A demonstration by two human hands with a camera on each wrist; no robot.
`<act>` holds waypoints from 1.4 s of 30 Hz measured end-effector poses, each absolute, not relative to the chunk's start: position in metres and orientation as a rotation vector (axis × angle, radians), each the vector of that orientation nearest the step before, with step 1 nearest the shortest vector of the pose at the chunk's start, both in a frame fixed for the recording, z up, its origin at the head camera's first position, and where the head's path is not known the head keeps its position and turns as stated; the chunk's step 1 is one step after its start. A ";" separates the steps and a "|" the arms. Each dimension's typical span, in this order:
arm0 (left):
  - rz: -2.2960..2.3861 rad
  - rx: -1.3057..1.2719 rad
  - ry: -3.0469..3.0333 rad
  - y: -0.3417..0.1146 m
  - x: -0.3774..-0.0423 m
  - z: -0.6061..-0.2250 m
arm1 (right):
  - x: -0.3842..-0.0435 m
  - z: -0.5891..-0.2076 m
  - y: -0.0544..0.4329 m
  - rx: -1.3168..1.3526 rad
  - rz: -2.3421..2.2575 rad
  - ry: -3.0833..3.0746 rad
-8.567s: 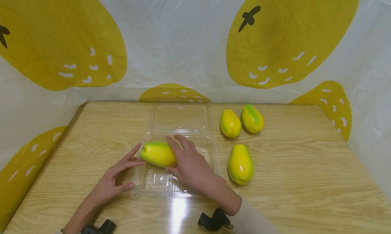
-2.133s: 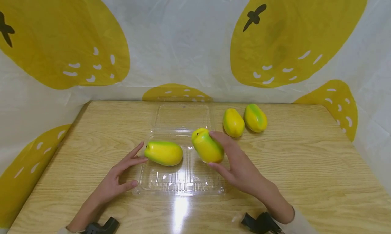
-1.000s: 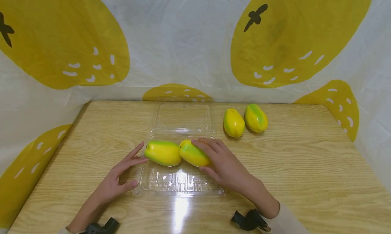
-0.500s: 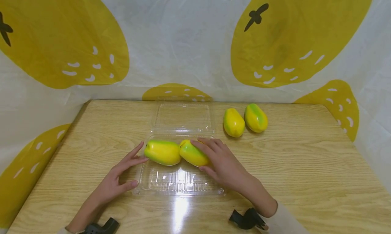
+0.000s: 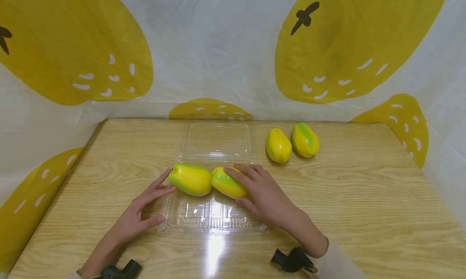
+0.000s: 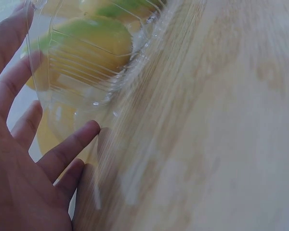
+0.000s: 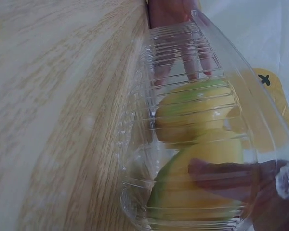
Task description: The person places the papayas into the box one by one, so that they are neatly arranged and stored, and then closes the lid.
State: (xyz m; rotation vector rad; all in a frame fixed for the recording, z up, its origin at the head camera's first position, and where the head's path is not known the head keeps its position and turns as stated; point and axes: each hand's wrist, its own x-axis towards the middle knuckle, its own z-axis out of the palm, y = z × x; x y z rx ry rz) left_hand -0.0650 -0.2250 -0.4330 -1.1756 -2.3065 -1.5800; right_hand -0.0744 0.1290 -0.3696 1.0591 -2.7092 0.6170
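A clear plastic clamshell box (image 5: 174, 224) lies with its lid (image 5: 218, 139) folded back. Two yellow-green papayas lie end to end in the rear part of its base. My right hand (image 5: 267, 196) grips the right papaya (image 5: 227, 184), fingers over its far side and thumb on its near side; seen through the clear wall, the thumb (image 7: 216, 178) presses against it. The left papaya (image 5: 191, 179) touches the right one at its inner end. Beside the box's left wall, my left hand (image 5: 132, 216) has its fingers spread and extended, two fingertips close to the left papaya's end.
Two more papayas stand on the wooden table right of the lid: one nearer (image 5: 278, 146) and one farther right (image 5: 305, 140). A white cloth with yellow fruit prints (image 5: 218, 48) hangs behind the table. Black wrist mounts (image 5: 293, 259) sit on both forearms.
My right hand let go of the first papaya, took the front one from the table and lowered it into the box. Lately both papayas shifted slightly left. The left hand stayed put.
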 end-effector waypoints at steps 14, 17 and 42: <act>-1.579 -1.160 -2.322 -0.226 -0.064 -0.432 | -0.077 -0.367 0.127 1.039 0.666 -2.753; -1.578 -1.150 -2.329 -0.225 -0.063 -0.431 | -0.078 -0.367 0.127 1.028 0.669 -2.758; -1.582 -1.137 -2.337 -0.216 -0.057 -0.406 | -0.079 -0.363 0.126 1.010 0.682 -2.749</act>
